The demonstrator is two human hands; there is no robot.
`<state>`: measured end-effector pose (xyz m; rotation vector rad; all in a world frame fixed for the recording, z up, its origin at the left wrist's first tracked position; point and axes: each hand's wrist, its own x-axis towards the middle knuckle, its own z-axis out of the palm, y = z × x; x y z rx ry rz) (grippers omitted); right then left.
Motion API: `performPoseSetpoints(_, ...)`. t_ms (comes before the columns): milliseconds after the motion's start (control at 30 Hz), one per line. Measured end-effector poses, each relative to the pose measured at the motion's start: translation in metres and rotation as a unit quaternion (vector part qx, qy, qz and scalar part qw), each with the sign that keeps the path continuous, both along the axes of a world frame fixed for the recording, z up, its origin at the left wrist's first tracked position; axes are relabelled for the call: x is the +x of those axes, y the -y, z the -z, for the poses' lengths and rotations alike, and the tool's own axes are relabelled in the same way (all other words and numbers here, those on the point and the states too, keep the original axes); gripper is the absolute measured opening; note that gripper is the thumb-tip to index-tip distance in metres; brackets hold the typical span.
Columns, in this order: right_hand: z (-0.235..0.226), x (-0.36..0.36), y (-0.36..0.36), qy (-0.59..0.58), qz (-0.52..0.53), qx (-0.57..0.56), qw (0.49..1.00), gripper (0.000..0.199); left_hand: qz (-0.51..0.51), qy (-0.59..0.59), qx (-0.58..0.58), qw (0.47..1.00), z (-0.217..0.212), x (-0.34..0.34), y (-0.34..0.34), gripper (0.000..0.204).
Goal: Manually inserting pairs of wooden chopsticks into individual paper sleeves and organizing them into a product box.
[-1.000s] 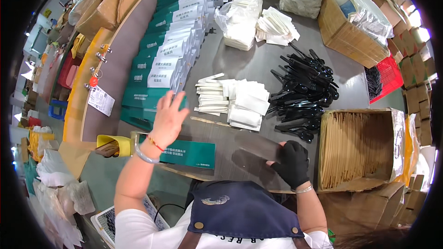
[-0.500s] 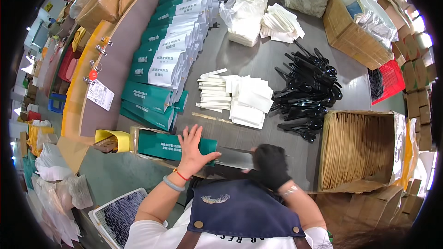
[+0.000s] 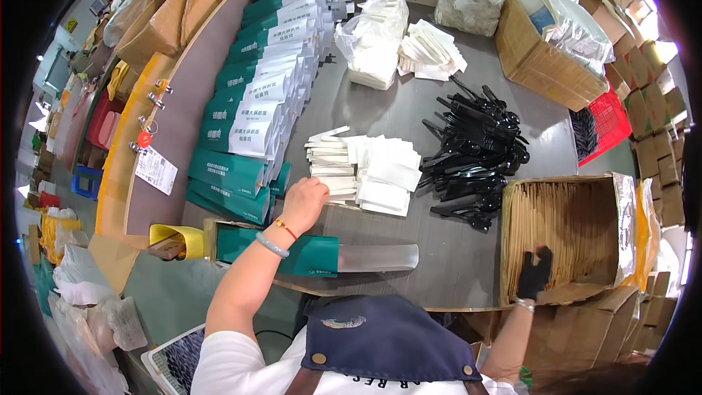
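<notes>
Bare left hand (image 3: pixel 306 201) curled at the flat white paper packets (image 3: pixel 384 175), fingertips hidden, grip impossible to tell, black-gloved right hand (image 3: pixel 537 272) over slim tan sticks (image 3: pixel 552 212) in an open brown cardboard box (image 3: pixel 627 219), fingers parted, tips blurry.

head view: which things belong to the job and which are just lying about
Likely in use:
White packets, by the left hand
Brown sticks, by the right hand
Green sleeve
Black cutlery

Seemingly lying about:
Blue bin
Plastic bags, far left
</notes>
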<state>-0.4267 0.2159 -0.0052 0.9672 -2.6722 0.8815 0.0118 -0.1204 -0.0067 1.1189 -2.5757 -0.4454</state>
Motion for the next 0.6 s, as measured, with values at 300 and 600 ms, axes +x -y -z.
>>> performPoseSetpoints(300,-0.017,-0.028,-0.011,0.071,0.081,0.192,0.976,0.033,0.010,-0.040,0.064,0.997,-0.027,0.003,-0.011,0.015)
performPoseSetpoints(600,-0.007,-0.031,-0.023,0.055,0.149,0.171,0.972,0.030,0.090,-0.131,-0.034,0.987,-0.006,-0.071,-0.024,0.022)
